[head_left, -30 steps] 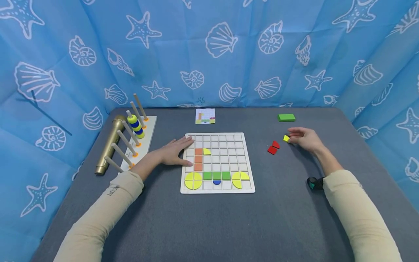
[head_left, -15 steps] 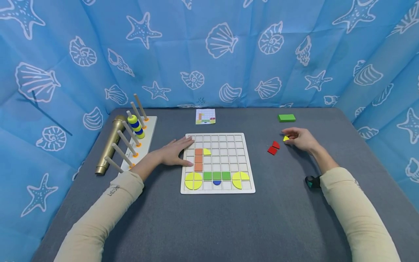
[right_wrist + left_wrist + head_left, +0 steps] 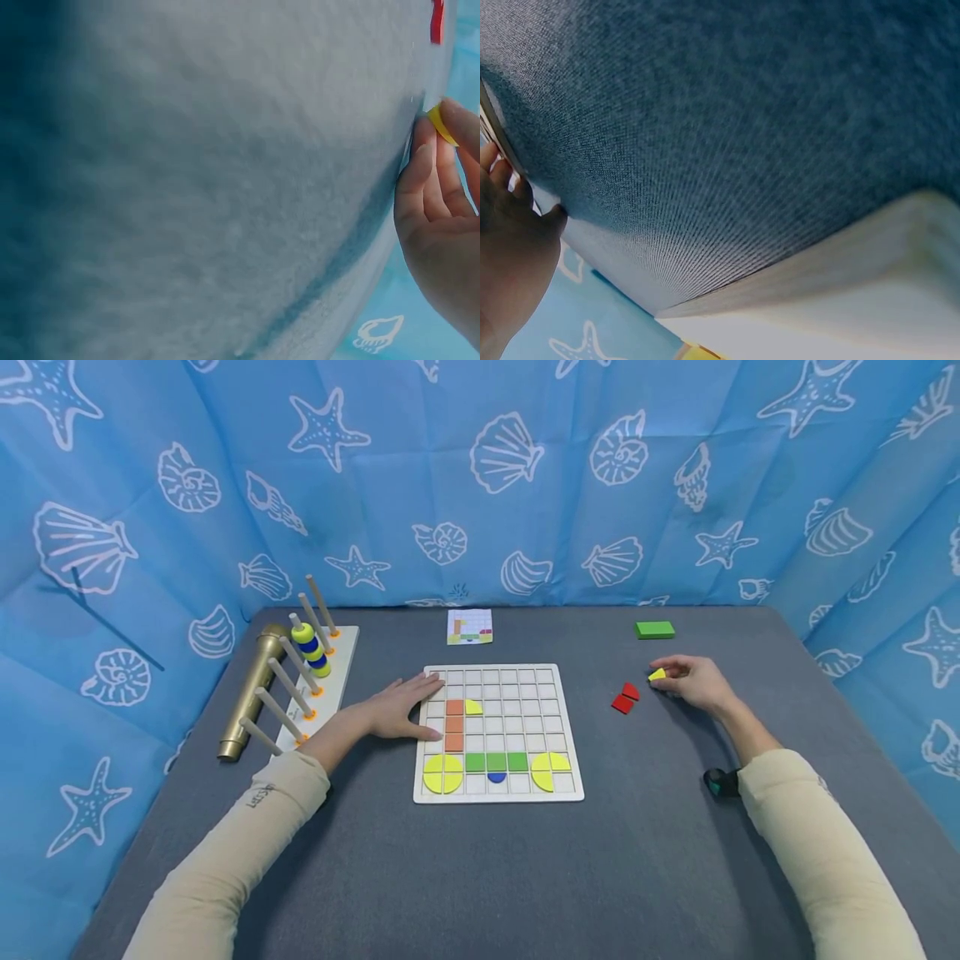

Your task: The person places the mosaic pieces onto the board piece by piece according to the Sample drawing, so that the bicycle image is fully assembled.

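Note:
My right hand (image 3: 699,682) pinches a small yellow quarter-circle tile (image 3: 657,675) between thumb and fingers, low over the table. In the right wrist view the yellow tile (image 3: 441,125) shows between the fingertips. My left hand (image 3: 397,707) rests with spread fingers on the left edge of a white grid board (image 3: 525,718). On the board lie several orange squares (image 3: 454,725), a row of green squares (image 3: 497,762), yellow quarter circles (image 3: 443,774) and a blue half circle (image 3: 497,777). Two red tiles (image 3: 623,703) lie left of my right hand.
A green block (image 3: 655,630) lies beyond my right hand. Behind the board is a small pattern card (image 3: 469,627). At the left stand a white peg rack (image 3: 339,660) with yellow and blue beads (image 3: 312,647) and a gold cylinder (image 3: 253,693). A blue shell-print curtain (image 3: 480,485) encloses the table.
My right hand has shifted slightly left, and the yellow tile between its fingers has turned and tilted. The left hand stays in place on the board.

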### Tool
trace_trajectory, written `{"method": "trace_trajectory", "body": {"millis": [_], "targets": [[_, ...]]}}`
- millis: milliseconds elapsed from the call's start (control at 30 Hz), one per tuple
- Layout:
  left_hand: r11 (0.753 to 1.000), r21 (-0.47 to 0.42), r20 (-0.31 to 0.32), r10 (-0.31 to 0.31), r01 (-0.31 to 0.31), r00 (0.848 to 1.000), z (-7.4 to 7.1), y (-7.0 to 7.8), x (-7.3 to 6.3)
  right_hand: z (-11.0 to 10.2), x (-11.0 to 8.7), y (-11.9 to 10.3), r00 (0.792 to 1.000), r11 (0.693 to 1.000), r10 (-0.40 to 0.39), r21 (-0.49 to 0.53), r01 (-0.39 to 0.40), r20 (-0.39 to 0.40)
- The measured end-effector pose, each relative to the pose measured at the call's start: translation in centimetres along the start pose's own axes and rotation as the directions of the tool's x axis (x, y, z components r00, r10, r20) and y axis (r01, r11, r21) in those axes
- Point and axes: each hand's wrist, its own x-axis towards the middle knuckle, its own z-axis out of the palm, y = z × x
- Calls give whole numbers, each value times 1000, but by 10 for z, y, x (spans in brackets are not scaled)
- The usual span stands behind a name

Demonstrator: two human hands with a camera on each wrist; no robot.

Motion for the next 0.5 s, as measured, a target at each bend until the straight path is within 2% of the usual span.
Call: {"method": "trace_trajectory", "body": {"millis": [133,333,500], "targets": [[1000,-9,2,0,0,1000,1,1,0,4,-8,-5,1000,999,0,50,0,5],[1000,-6,1,-2,2,1000,1,0,0,10,-26,-19,994,982,14,187,-35,113],[1000,-4,1,-6,6,1000,1,0,1,17,-41,-31,983,961,44,260,-91,179]]}}
